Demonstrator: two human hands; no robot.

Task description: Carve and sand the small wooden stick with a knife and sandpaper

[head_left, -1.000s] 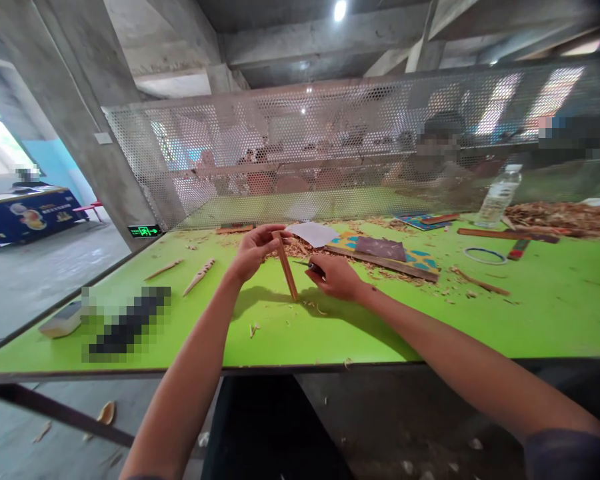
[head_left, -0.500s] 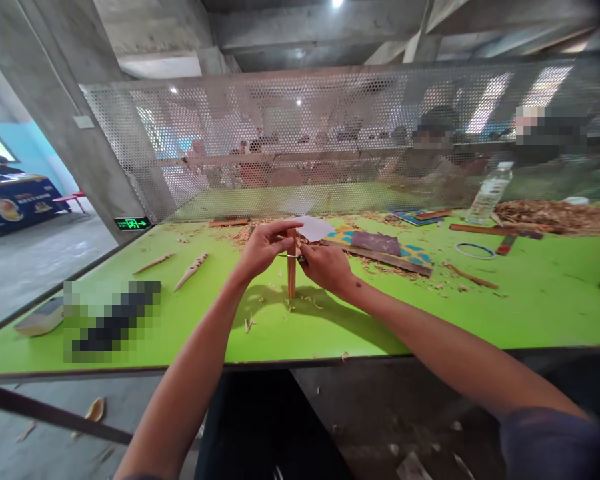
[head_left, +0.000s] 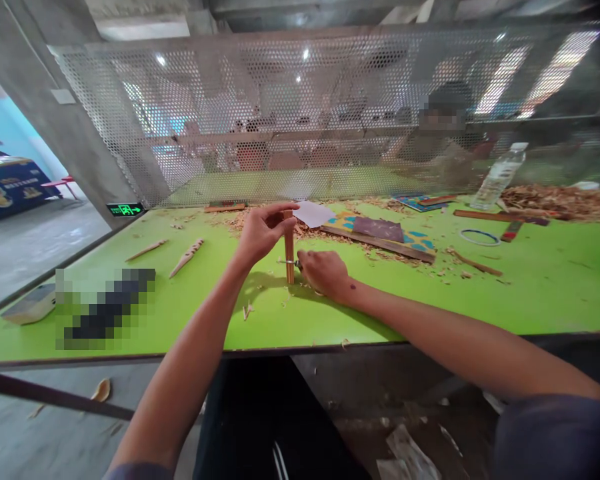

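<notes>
My left hand (head_left: 265,233) is shut around the top of a thin wooden stick (head_left: 289,257), which stands upright with its lower end on the green table (head_left: 220,320). My right hand (head_left: 323,275) is shut on a small carving knife (head_left: 289,263), its metal blade against the stick's middle. Wood shavings (head_left: 310,233) lie around the stick's foot and behind it. A sheet of white paper (head_left: 313,214) lies just beyond the stick, apart from both hands.
Two carved wooden spikes (head_left: 187,258) (head_left: 147,249) lie left of my hands. Farther right are a patterned board with a dark pad (head_left: 377,230), a plastic bottle (head_left: 500,177) and a heap of shavings (head_left: 560,202). A perforated metal screen (head_left: 280,113) rises behind the table, with a person (head_left: 443,137) beyond it.
The stick has gone from tilted to upright. My right hand and knife have dropped lower along it, away from my left hand. The whole view has shifted as my head moved.
</notes>
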